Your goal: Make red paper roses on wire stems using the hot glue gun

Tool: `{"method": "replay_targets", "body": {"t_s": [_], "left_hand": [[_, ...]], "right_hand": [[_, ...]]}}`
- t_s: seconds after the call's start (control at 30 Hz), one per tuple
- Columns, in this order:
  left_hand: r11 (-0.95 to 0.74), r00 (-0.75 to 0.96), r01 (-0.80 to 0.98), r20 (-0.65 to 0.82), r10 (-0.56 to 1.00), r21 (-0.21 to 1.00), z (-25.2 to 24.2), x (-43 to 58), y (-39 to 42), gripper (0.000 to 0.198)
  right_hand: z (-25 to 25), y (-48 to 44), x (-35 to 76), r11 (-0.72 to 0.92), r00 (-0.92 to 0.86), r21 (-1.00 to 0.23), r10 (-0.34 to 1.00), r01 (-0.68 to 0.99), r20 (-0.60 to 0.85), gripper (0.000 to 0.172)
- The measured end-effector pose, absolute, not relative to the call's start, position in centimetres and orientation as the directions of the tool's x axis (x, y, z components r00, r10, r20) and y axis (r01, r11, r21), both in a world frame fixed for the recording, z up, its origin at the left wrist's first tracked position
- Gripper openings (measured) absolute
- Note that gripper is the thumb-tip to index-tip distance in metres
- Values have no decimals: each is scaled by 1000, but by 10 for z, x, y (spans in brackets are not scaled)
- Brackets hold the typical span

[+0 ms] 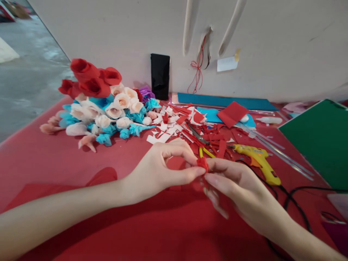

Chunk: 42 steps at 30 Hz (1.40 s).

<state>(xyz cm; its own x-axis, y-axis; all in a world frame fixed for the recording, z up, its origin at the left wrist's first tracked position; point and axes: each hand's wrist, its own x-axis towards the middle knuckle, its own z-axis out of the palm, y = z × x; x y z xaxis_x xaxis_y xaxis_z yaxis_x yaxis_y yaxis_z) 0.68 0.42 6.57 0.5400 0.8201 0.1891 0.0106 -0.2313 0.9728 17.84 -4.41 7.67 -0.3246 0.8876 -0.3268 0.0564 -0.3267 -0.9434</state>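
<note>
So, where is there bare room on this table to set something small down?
Probably the bare red tabletop at the left, between the paper flowers behind and the left forearm and darker red sheet in front. It's crowded beyond the left hand and right hand with paper scraps, and to the right with the yellow glue gun and green board.

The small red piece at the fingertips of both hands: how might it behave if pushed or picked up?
The small red piece is probably light, since it is little and thin-looking. Its creased, folded surface suggests it would crumple if the left hand or right hand squeezed hard. Its uneven shape makes smooth rolling unlikely.
</note>
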Motion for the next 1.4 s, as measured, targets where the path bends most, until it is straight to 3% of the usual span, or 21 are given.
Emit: {"method": "replay_targets", "body": {"t_s": [0.1,0.2,0.3,0.43,1.17,1.3,1.4], "left_hand": [[-240,537,-9,207,818,971,65,6,3,12],[-239,535,-24,214,817,971,66,4,2,13],[-215,527,-15,191,828,976,68,3,2,15],[-196,531,-12,172,829,981,69,4,2,15],[-157,523,6,131,842,988,70,5,1,19],[-146,519,7,121,846,989,71,5,1,19],[-134,520,-11,120,846,991,70,6,1,18]], "right_hand": [[80,-44,177,-277,-295,-958,912,74,-286,15],[84,-44,175,-56,-201,-988,976,140,-84,5],[86,-45,175,179,-143,-953,979,245,147,6],[86,-48,179,315,-164,-902,947,295,277,9],[89,-47,181,383,-224,-836,921,392,317,6],[88,-49,184,361,-164,-883,931,300,325,10],[84,-49,186,278,-163,-952,953,125,257,10]]}}
